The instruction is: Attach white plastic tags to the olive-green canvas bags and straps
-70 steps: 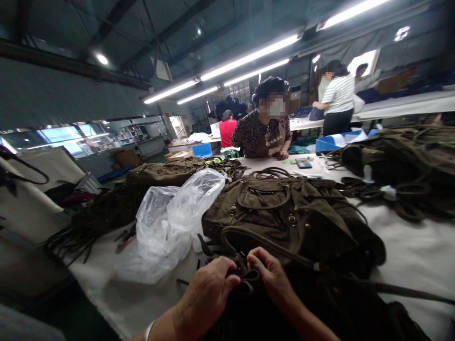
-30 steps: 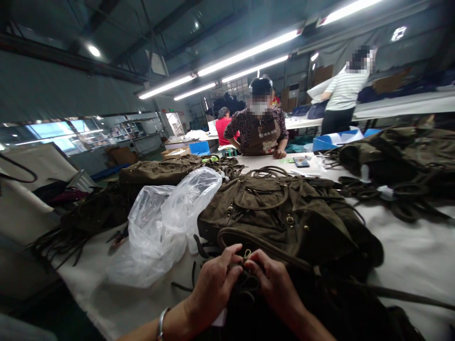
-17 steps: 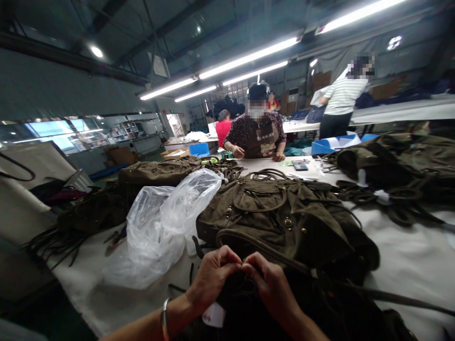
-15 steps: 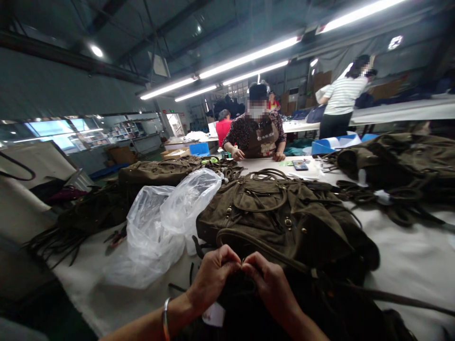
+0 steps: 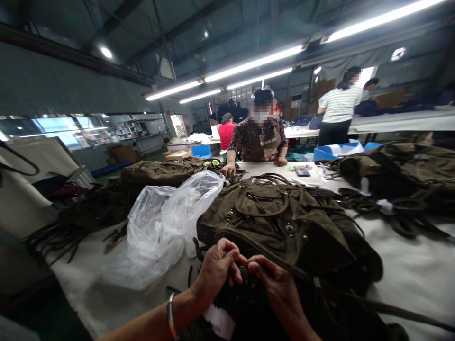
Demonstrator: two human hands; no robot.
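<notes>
My left hand, with a silver bangle on its wrist, is closed in a pinch near the bottom middle. Opposite it, my right hand is pinched too, and the fingertips of both hands meet. Whatever lies between them is too small to make out. Just below is dark fabric with a white paper tag. An olive-brown canvas bag with rolled handles and brass buckles lies right beyond my hands. One of its long handles curves close behind my fingers.
A crumpled clear plastic bag lies to the left on the pale table. More olive bags are piled at the left and right. A co-worker in an apron is across the table, near a phone. Loose straps lie on the right.
My fingers have shifted: the left hand's lower fingers now show more apart, and the fingertips sit slightly further right. The co-worker's hand across the table has reached down to the dark straps.
</notes>
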